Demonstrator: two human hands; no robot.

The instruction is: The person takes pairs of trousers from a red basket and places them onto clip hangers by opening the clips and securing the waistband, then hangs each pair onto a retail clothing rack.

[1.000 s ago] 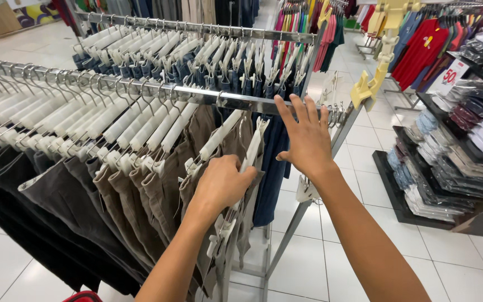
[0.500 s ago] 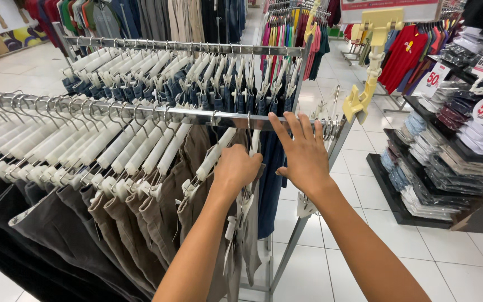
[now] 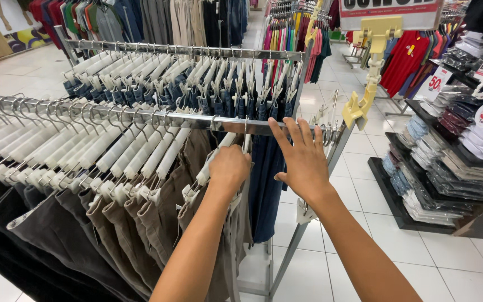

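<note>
Now left grip [image 3: 229, 166] clenched round white plastic hanger [image 3: 214, 158], right grip [image 3: 303, 158] splayed flat.

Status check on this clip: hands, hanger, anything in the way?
Left hand shut on white hanger. Right hand open, fingers spread near rail. Brown trousers packed tight beside.

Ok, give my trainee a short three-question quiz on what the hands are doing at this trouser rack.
1. True or false: the left hand is closed in a grip on a white plastic clip hanger that hangs from the silver metal rail.
2. How is the right hand held? A: flat with fingers spread; B: in a fist; C: pinching a tag.
3. Fill in: the trousers under the gripped hanger are ___ in colour.

Key
1. True.
2. A; it is beside the dark blue jeans.
3. Brown; these are the brown trousers.
</note>
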